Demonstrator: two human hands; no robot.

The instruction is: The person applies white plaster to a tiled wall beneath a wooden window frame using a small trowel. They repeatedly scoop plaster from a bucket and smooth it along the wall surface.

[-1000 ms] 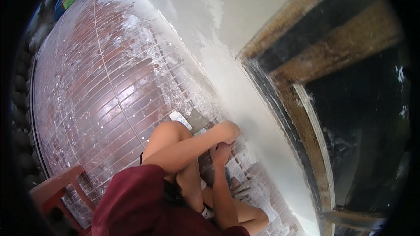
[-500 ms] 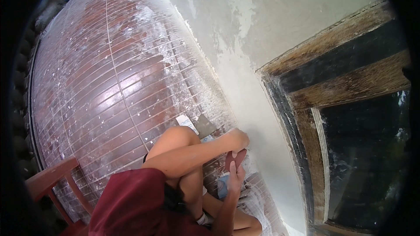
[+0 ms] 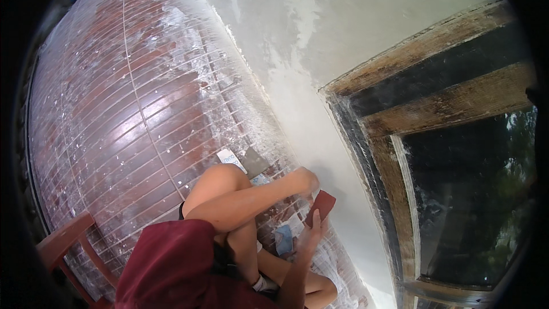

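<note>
My right hand (image 3: 313, 233) grips a folded piece of reddish-brown sandpaper (image 3: 323, 203), its thumb laid over the lower part. Just above and to the left, my left hand (image 3: 306, 181) is curled closed beside the sheet's edge. The back of that hand hides its fingers, so I cannot make out what they hold. Both hands are close to the pale plastered wall (image 3: 311, 123), in front of my bent knees. My left forearm crosses over my raised knee.
White dust and flecks cover the red tiled floor (image 3: 108, 131). A white printed card (image 3: 231, 160), a grey flat piece (image 3: 255, 162) and a blue scrap (image 3: 283, 239) lie near my legs. A weathered wooden window frame (image 3: 446, 106) is at right, a reddish wooden chair (image 3: 66, 240) at lower left.
The sandpaper has turned, and more of its flat face shows beyond my right hand. My left hand's fingers no longer visibly overlap it. The whole view has shifted slightly.
</note>
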